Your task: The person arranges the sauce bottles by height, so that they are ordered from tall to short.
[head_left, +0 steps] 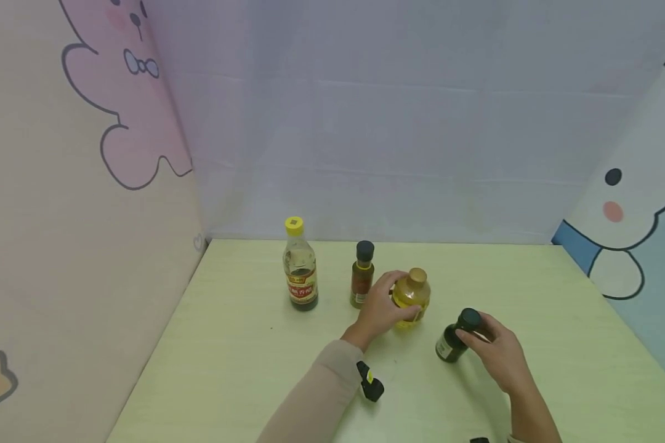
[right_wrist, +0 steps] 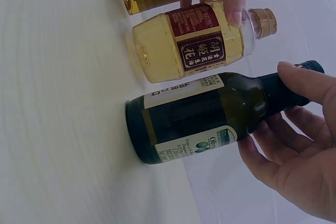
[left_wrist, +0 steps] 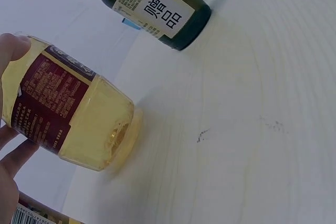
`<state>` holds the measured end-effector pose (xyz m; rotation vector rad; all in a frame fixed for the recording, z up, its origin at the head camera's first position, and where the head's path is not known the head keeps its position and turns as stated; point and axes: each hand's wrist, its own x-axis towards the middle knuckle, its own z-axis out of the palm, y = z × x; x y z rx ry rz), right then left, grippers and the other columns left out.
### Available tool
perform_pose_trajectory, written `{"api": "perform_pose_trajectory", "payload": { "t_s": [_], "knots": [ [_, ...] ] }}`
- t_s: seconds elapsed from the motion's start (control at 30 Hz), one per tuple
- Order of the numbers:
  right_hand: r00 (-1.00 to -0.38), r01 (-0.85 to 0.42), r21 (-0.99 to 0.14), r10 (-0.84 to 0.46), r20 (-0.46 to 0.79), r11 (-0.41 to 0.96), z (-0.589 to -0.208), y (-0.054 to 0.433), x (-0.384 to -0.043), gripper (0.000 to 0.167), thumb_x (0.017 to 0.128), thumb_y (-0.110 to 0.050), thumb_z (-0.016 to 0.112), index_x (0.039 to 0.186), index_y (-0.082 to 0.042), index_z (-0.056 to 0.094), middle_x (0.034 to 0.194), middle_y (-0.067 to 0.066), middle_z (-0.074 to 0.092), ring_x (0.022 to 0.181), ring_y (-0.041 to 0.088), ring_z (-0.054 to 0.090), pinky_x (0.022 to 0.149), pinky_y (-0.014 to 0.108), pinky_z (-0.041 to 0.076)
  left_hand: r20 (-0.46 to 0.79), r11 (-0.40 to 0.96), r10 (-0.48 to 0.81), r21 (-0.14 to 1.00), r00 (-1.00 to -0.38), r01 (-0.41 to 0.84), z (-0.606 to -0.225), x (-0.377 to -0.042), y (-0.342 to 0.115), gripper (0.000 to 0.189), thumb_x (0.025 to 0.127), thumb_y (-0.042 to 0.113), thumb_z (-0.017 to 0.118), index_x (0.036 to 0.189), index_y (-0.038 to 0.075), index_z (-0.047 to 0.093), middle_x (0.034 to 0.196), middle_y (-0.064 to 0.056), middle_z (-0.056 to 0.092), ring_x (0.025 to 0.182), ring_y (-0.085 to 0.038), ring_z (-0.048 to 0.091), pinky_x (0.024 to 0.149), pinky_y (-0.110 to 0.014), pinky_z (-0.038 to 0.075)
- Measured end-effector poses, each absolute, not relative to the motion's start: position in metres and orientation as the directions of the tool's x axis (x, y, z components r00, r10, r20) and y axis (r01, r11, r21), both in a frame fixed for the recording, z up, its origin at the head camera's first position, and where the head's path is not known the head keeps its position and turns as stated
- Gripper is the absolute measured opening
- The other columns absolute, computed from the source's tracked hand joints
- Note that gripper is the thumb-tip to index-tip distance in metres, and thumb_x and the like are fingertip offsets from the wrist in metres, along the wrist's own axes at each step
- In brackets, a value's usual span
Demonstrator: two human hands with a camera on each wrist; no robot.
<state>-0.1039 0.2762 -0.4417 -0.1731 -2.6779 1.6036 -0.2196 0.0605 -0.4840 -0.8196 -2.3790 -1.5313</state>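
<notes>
My left hand (head_left: 378, 312) grips a bottle of golden cooking oil (head_left: 404, 296) around its sides, thumb toward me. It has a gold cap (right_wrist: 265, 22) and a dark red label (left_wrist: 50, 98); its base is right at the tabletop. To the right, my right hand (head_left: 501, 357) holds a dark green olive oil bottle (head_left: 450, 346) by the neck, just under its dark cap (head_left: 469, 319). In the right wrist view, thumb and fingers lie on either side of that neck. The olive oil bottle's base is close over the table, nearer to me than the golden one.
Just left of the golden bottle stands a small dark-capped bottle (head_left: 362, 280) of brownish liquid. Farther left is a yellow-capped bottle (head_left: 300, 271) with dark liquid and a red-and-yellow label. A pale wall (head_left: 366, 154) closes off the table's (head_left: 227, 369) back edge.
</notes>
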Motion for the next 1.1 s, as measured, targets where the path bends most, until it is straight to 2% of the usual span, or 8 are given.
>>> {"api": "perform_pose_trajectory", "payload": {
  "t_s": [0.33,0.7,1.1],
  "knots": [
    [-0.993,0.086,-0.881,0.112,-0.037,0.466,-0.442,0.276,-0.105,0.06,0.096,-0.025,0.066,0.141,0.006,0.041,0.137,0.031,0.046,0.126,0.045,0.044,0.098,0.051,0.044,0.471,0.328,0.316,0.76,-0.824,0.561,-0.489,-0.227,0.067,0.062,0.075,0.025,0.087,0.129,0.012,0.057,0.127,0.002,0.057,0.112,-0.009,0.054,0.086,-0.02,0.049],
    [-0.993,0.074,-0.883,0.113,-0.024,0.463,-0.445,0.276,-0.106,0.058,0.095,-0.024,0.066,0.139,0.005,0.044,0.137,0.029,0.048,0.126,0.044,0.046,0.099,0.05,0.044,0.416,0.316,0.288,0.809,-0.862,0.496,-0.491,-0.232,0.07,0.061,0.077,0.025,0.086,0.13,0.013,0.057,0.13,0.001,0.055,0.117,-0.012,0.052,0.094,-0.028,0.048],
    [-0.993,0.085,-0.879,0.109,-0.037,0.47,-0.444,0.276,-0.106,0.058,0.096,-0.025,0.066,0.141,0.005,0.043,0.138,0.029,0.047,0.127,0.043,0.045,0.1,0.051,0.042,0.354,0.323,0.297,0.837,-0.887,0.442,-0.485,-0.235,0.073,0.061,0.078,0.026,0.085,0.131,0.015,0.056,0.132,0.002,0.054,0.118,-0.011,0.052,0.096,-0.029,0.047]
  ]
}}
